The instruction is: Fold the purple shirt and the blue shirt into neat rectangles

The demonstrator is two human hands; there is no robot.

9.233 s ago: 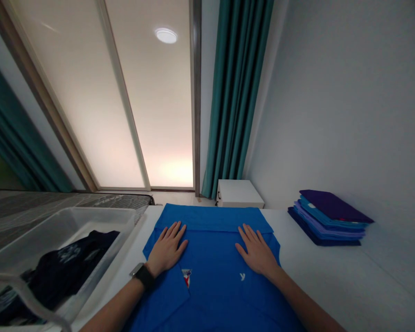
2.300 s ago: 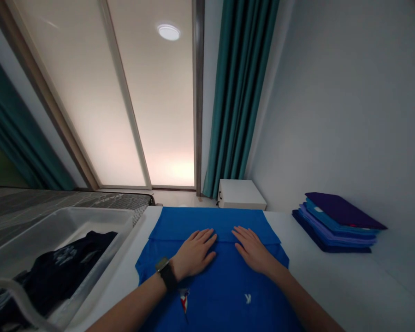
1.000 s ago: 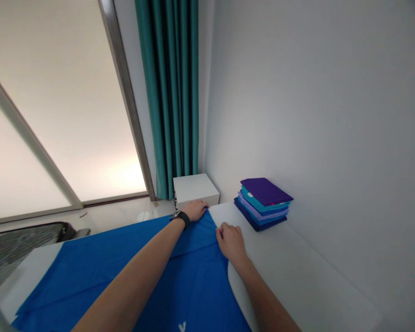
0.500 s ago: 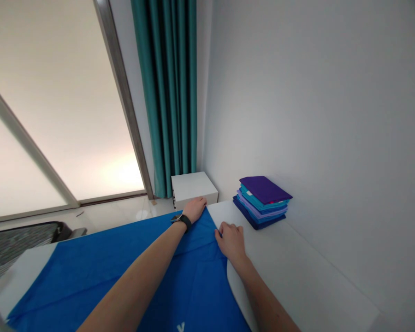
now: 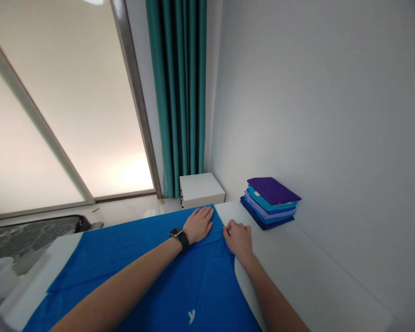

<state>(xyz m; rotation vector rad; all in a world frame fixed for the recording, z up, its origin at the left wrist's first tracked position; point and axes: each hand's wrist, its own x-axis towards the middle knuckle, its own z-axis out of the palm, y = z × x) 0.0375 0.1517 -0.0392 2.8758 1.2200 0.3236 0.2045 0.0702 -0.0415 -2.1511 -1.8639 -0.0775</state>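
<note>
A blue shirt (image 5: 141,272) with a small white mark on it lies spread over a white table (image 5: 297,276). My left hand (image 5: 198,224), with a black watch at the wrist, rests flat on the cloth near its far corner, fingers stretched out. At the right edge of the shirt is my right hand (image 5: 239,238); its fingers are curled and the thumb meets the cloth edge, where a crease runs in. Its palm side is hidden. Beyond the right hand, against the wall, sits a stack of folded clothes (image 5: 269,203) in purple, blue and lilac.
A white cabinet (image 5: 202,186) stands past the table's far end, beneath a green curtain (image 5: 180,101). Frosted sliding doors (image 5: 72,115) are on the left. A grey patterned surface with a dark rim (image 5: 31,235) lies beyond the table's left side. The wall borders the right.
My left hand has drawn back from the shirt's far corner and flattened onto the cloth. My right hand stays at the edge. The whole view has shifted slightly.
</note>
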